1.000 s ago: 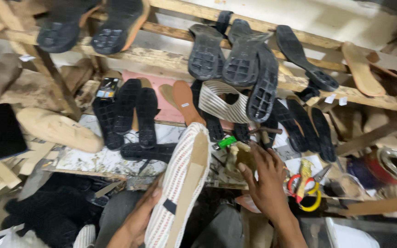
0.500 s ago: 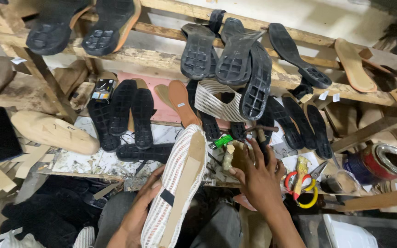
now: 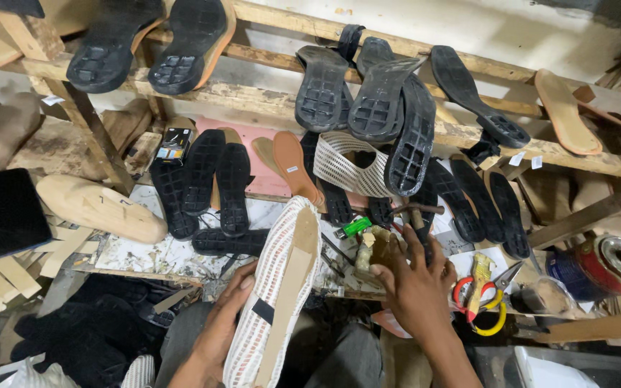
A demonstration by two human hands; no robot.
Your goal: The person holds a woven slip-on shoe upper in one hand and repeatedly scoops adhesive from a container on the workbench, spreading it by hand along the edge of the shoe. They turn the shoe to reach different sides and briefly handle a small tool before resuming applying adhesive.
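Head view, looking down at a seriously cluttered shoemaker's bench; the left hand [image 3: 221, 327] is wrapped around the edge of a white woven shoe upper [image 3: 274, 287] with a tan insole showing, sole side up, tilted over the person's lap with the toe pointing toward the bench; thumb on top, fingers curled under, so a firm hold. The right hand [image 3: 415, 284] is spread loosely over a small grimy glue pot [image 3: 374, 248] at the bench's front edge; fingers look to be touching it, but I can't tell if they actually grip it.

The worktop [image 3: 152, 255] is paint-splattered and scuffed; black rubber outsoles [image 3: 203, 179] lie on it, plus a green lighter [image 3: 353, 228] just left of the pot; red-and-yellow-handled scissors [image 3: 479, 298] sit just right of the hand, and a red tin can [image 3: 605, 262] stands further right. Rough wooden racks [image 3: 253, 93] above carry more black soles [image 3: 368, 90]; a white mesh upper [image 3: 346, 165] hangs there too. A wooden shoe last [image 3: 98, 208] and a dark tablet [image 3: 7, 210] rest on the left.
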